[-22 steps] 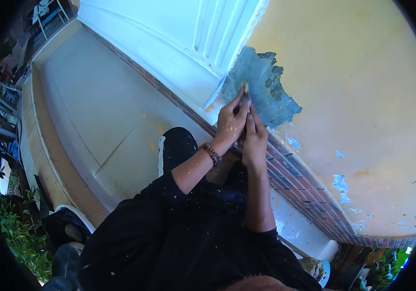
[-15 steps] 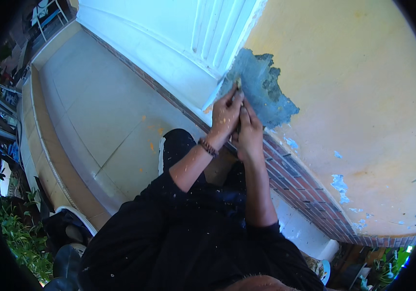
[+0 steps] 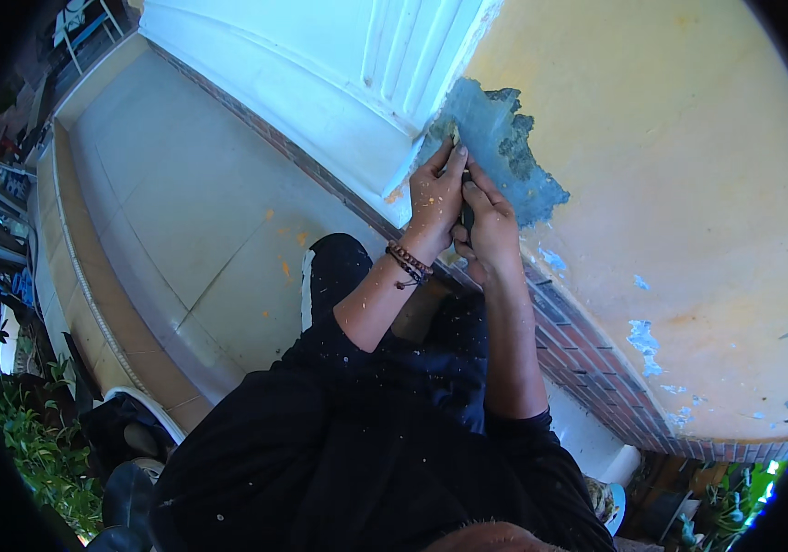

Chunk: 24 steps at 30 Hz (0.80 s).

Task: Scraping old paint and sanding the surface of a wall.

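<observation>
A scraper with a dark handle (image 3: pixel 468 204) is gripped between my two hands, its tip against a bare grey patch (image 3: pixel 486 129) on the yellow wall. My left hand (image 3: pixel 435 198), with beaded bracelets at the wrist, is closed around the front part of the tool, fingers near the tip. Just behind it my right hand (image 3: pixel 493 225) is closed on the handle, thumb on top. The blade is mostly hidden by my fingers. Small orange paint flecks stick to my left hand and forearm. White moulded trim (image 3: pixel 320 74) borders the patch on the left.
Yellow painted wall (image 3: pixel 670 166) fills the right side, with smaller peeled spots (image 3: pixel 644 345) low down. A brick-patterned skirting (image 3: pixel 587 350) runs below it. Orange flakes (image 3: pixel 285 269) lie on the pale floor tiles (image 3: pixel 182 184). Green plants (image 3: pixel 49 451) stand at the lower left.
Both hands have shifted slightly up and to the right along with the scraper. My forearms and body have moved a little right too. Both hands keep their hold.
</observation>
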Tool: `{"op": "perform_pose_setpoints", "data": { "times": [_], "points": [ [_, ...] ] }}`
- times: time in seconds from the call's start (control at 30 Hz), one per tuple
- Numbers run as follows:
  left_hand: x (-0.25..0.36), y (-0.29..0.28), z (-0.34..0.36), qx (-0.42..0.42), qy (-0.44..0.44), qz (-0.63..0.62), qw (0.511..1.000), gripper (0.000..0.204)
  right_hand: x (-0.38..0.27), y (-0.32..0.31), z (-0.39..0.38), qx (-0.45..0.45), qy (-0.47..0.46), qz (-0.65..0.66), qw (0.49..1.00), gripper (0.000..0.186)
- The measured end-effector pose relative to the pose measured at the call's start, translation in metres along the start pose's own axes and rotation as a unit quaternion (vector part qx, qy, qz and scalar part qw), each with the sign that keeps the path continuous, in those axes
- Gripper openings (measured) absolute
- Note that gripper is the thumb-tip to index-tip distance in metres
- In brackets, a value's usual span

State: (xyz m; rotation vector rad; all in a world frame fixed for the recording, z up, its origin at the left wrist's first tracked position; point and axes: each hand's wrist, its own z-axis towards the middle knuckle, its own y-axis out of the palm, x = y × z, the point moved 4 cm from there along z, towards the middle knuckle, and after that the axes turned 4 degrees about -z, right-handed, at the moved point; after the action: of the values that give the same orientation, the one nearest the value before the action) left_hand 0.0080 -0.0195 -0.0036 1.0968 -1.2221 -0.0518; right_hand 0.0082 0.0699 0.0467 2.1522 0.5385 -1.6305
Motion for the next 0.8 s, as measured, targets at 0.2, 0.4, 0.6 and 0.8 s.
{"op": "perform_pose_setpoints", "data": {
  "times": [0.2,0.4,0.6,0.8],
  "points": [
    [0.007,-0.008,0.027,-0.003,0.037,0.038,0.999,0.055,0.01,0.003,0.028,-0.025,-0.025,0.015,0.999,0.046],
    [-0.004,-0.019,0.024,0.019,0.067,0.053,0.996,0.056,0.018,0.009,0.001,0.029,-0.007,0.025,0.999,0.045],
    [0.015,-0.015,0.018,0.002,0.004,0.007,1.0,0.054,0.005,0.021,0.009,0.015,0.0,0.035,0.999,0.044],
    [0.007,-0.015,0.024,0.003,0.008,0.047,0.999,0.053,0.014,0.012,0.018,0.002,-0.045,0.004,0.999,0.045]
  ]
}}
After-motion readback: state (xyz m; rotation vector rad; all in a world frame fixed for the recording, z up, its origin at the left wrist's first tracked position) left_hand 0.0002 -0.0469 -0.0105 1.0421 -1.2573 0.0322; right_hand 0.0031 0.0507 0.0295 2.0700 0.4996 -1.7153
